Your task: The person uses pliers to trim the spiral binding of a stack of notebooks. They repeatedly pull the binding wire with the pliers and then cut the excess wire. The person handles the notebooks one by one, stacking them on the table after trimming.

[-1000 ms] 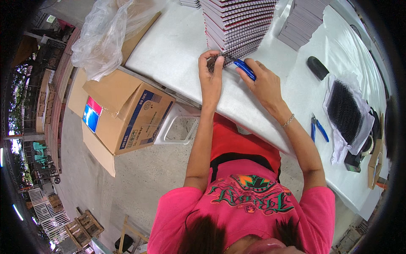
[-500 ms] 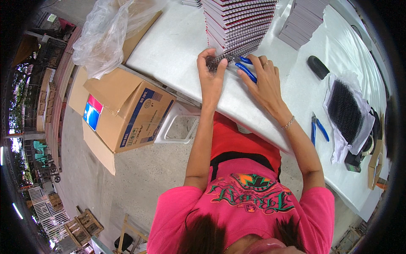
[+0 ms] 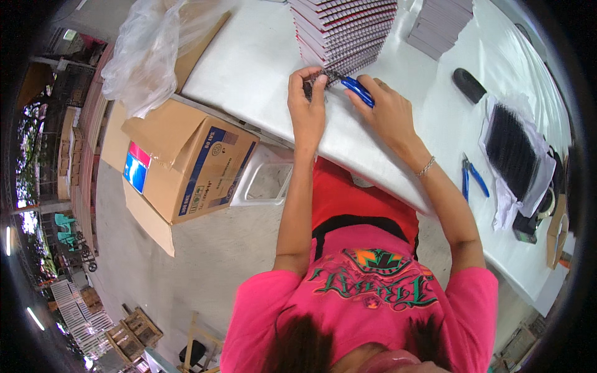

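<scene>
My left hand [image 3: 306,102] is closed around a dark wire binding coil [image 3: 309,87] at the near corner of a tall stack of wire-bound books [image 3: 345,37]. Blue-handled cutting pliers [image 3: 358,91] are gripped in my right hand [image 3: 385,112]. Their handles are squeezed together, and the jaws reach the coil beside my left thumb. The fingers hide part of the coil, and I cannot tell whether it is joined to a book.
A grey-white stack of sheets or books [image 3: 440,25] stands at the far right. Rightward lie a black oblong object [image 3: 469,85], a second pair of blue pliers [image 3: 474,177] and black coils [image 3: 511,152] on white paper. An open cardboard box [image 3: 205,168] and clear plastic [image 3: 143,56] are left.
The pliers' handles have come together from a spread position. My fingers have shifted slightly on the dark coil, and the view has moved a little.
</scene>
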Available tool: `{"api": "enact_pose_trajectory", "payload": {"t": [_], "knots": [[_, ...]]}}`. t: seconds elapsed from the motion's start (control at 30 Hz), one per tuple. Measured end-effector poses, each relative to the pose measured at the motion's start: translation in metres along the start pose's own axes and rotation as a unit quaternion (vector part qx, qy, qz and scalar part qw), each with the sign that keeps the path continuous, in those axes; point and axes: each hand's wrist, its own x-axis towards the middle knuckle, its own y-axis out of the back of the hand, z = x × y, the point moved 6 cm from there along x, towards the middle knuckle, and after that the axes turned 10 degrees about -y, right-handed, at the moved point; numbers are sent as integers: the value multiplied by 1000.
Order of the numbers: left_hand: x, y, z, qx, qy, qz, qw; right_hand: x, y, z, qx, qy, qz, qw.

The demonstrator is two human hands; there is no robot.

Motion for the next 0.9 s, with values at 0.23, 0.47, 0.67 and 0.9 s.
{"api": "enact_pose_trajectory", "payload": {"t": [0.23, 0.47, 0.67, 0.9], "knots": [[-2, 9, 7, 37, -32, 38, 998, -10, 4, 5, -20, -6, 9, 1000], [-4, 5, 19, 184, -81, -12, 979, -9, 1, 4, -28, 13, 17, 999], [-3, 4, 14, 203, -77, -31, 976, -6, -2, -3, -27, 24, 24, 999], [-4, 3, 16, 203, -88, -40, 974, -7, -8, 1, 7, -6, -2, 1000]]}}
